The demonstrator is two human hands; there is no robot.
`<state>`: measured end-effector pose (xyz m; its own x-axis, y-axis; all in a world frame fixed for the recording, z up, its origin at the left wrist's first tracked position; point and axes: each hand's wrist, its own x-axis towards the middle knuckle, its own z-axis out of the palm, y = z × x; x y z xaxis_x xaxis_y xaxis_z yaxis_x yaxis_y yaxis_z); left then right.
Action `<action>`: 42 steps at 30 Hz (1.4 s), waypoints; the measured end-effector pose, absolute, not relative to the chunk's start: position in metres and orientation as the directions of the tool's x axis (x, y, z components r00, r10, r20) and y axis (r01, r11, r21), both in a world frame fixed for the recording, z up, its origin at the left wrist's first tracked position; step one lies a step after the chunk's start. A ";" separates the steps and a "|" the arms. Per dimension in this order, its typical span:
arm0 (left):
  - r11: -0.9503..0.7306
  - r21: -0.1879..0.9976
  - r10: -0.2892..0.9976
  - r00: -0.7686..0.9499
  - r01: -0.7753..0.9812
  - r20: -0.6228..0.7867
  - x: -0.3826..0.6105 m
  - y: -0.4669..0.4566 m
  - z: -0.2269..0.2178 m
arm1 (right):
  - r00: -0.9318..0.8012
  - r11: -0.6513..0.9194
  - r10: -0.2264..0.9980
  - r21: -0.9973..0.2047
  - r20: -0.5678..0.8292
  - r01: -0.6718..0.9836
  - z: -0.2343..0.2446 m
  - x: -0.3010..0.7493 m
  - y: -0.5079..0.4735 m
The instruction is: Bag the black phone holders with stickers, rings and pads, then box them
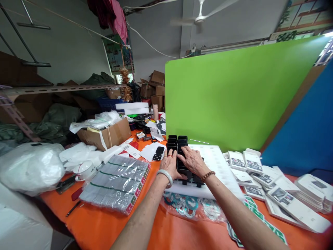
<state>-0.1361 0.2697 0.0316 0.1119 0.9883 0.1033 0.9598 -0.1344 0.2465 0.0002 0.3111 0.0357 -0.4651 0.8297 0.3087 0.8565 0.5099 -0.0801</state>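
Two rows of black flat-topped plastic pieces (182, 139) stand upright, close together, on a white foam tray (218, 163). My left hand (169, 166), with a pale bangle at the wrist, grips the left row, its thumb reaching across the near end. Over the right row, my right hand (195, 161) has its fingers curled against the pieces; a brown bead bracelet is on that wrist. Both palms hide parts of the rows. Beneath the tray's near edge lies a clear bag of teal and silver rings (191, 205).
On the orange table (104, 229), a wrapped pack of grey strips (117, 182) lies left. White printed boxes (252, 161) and stacked cards crowd the right. Green-and-white cutouts (265, 218) lie near my right forearm. A green panel (221, 97) rises behind the tray. An open carton (109, 133) stands back left.
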 end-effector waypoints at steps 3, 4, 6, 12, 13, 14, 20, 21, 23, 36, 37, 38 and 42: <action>-0.141 0.249 0.987 0.117 0.958 0.110 -0.137 0.270 0.031 | -0.465 0.509 0.831 -0.080 0.306 0.857 0.037 0.000 0.311; -0.143 0.250 0.987 0.118 0.958 0.112 -0.137 0.270 0.030 | -0.467 0.510 0.831 -0.078 0.304 0.857 0.037 0.000 0.310; -0.142 0.252 0.987 0.117 0.957 0.112 -0.137 0.271 0.030 | -0.470 0.511 0.830 -0.071 0.301 0.856 0.037 0.000 0.310; -0.136 0.255 0.988 0.112 0.957 0.107 -0.137 0.270 0.030 | -0.471 0.507 0.832 -0.056 0.294 0.860 0.038 0.000 0.308; -0.136 0.255 0.988 0.112 0.957 0.106 -0.137 0.270 0.030 | -0.478 0.512 0.829 -0.052 0.290 0.858 0.039 0.000 0.308; -0.137 0.256 0.988 0.113 0.957 0.105 -0.137 0.269 0.030 | -0.484 0.517 0.827 -0.049 0.285 0.855 0.039 0.001 0.308; -0.140 0.245 0.987 0.116 0.959 0.108 -0.137 0.269 0.031 | -0.481 0.520 0.827 -0.074 0.291 0.851 0.036 0.000 0.310; -0.140 0.241 0.987 0.117 0.960 0.108 -0.137 0.269 0.031 | -0.478 0.519 0.826 -0.074 0.297 0.852 0.036 0.000 0.310; -0.140 0.239 0.987 0.117 0.961 0.108 -0.136 0.269 0.031 | -0.479 0.519 0.825 -0.065 0.301 0.852 0.035 0.000 0.310; -0.137 0.275 0.988 0.113 0.952 0.101 -0.137 0.269 0.031 | -0.478 0.517 0.826 -0.064 0.299 0.853 0.035 0.000 0.311; -0.140 0.272 0.988 0.116 0.952 0.101 -0.136 0.269 0.031 | -0.476 0.516 0.826 -0.066 0.301 0.854 0.035 0.000 0.311; -0.143 0.267 0.988 0.120 0.953 0.101 -0.136 0.269 0.031 | -0.473 0.514 0.827 -0.067 0.303 0.855 0.035 0.000 0.310; -0.147 0.258 0.986 0.123 0.955 0.110 -0.136 0.268 0.032 | -0.474 0.512 0.830 -0.062 0.293 0.857 0.037 0.000 0.309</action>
